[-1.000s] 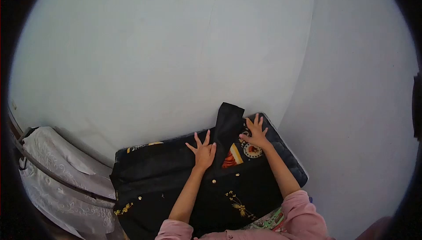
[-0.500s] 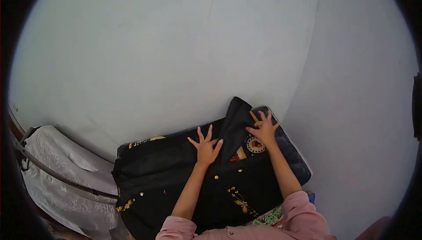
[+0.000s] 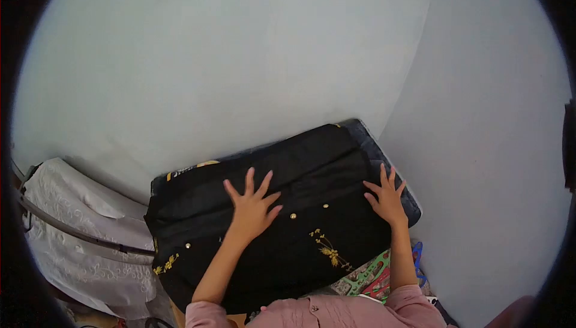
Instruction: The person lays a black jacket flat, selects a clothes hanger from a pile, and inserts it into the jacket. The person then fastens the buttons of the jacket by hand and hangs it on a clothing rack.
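A: Reading the view as a clock, where's the cloth?

B: The wide black fabric piece, probably a garment point(image 3: 321, 175), fills six o'clock, lying mostly flat on a dark, quilted, pale-edged pad point(image 3: 373, 155) that shows past it at three. Behind the cloth is a plain pale wall point(image 3: 228, 64).

A: And the hands?

B: The left hand point(image 3: 252, 211), near seven, has its fingers fanned wide over the cloth. The right hand point(image 3: 389, 204), near four, is spread too, over the cloth's side edge and the pad. Neither pinches anything; how hard they press, I can't tell.

A: How would it handle?

B: Light, soft and limp, I'd judge; the faint sheen suggests it may slip a little. Creases run across its upper part, so flat palms suit it better than fingertips.

A: Where would you grip?

B: The plain outer edges, towards two and eight. I'd spare the gold floral embroidery point(image 3: 330, 255) and the small round gold buttons point(image 3: 293, 216) near six; those threads could snag.

A: What's at eight?

B: White embroidered fabric point(image 3: 90, 208), beside a dark curved rail.
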Tool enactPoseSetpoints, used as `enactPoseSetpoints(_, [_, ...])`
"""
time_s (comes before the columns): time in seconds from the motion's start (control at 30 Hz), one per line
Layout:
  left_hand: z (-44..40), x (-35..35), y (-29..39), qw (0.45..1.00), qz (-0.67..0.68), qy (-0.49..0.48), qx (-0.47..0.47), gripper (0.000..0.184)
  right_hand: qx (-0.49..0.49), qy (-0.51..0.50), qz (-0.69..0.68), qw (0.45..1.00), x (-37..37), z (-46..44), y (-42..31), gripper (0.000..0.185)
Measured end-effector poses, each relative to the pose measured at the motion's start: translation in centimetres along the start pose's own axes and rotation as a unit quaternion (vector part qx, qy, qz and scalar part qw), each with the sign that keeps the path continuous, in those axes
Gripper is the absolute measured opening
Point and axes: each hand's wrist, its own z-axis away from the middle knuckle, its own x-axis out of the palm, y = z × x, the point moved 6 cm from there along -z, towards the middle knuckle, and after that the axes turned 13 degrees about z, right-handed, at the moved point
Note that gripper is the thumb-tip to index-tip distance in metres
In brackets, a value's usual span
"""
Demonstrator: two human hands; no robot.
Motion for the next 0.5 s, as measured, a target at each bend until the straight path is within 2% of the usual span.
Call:
enactPoseSetpoints(0.1, [7.2,-2.9,-3.4,0.994,-0.051,-0.029,-0.091,0.038,0.001,-0.043,0.022,0.999,1.1,0.9,0.3,0.035])
enactPoseSetpoints(0.17, [12.4,-3.8,-7.3,0.979,-0.095,-0.014,-0.179,0.041,0.008,-0.021,-0.011,1.0,1.2,1.2,0.2,0.031])
enactPoseSetpoints(0.23, [17.0,-4.3,-10.4,0.96,-0.078,-0.01,-0.27,0.047,0.02,0.005,-0.012,1.0,0.7,1.2,-0.1,0.024])
enactPoseSetpoints(0.3, [19.4,-4.6,-11.4,0.946,-0.035,0.02,-0.322,0.045,0.022,0.033,-0.029,0.999,0.5,1.4,-0.8,0.017])
enactPoseSetpoints(0.5, [20.3,-4.4,-10.7,0.953,-0.034,0.117,-0.277,0.03,0.082,0.102,-0.053,0.99,-0.8,2.9,-0.5,0.015])
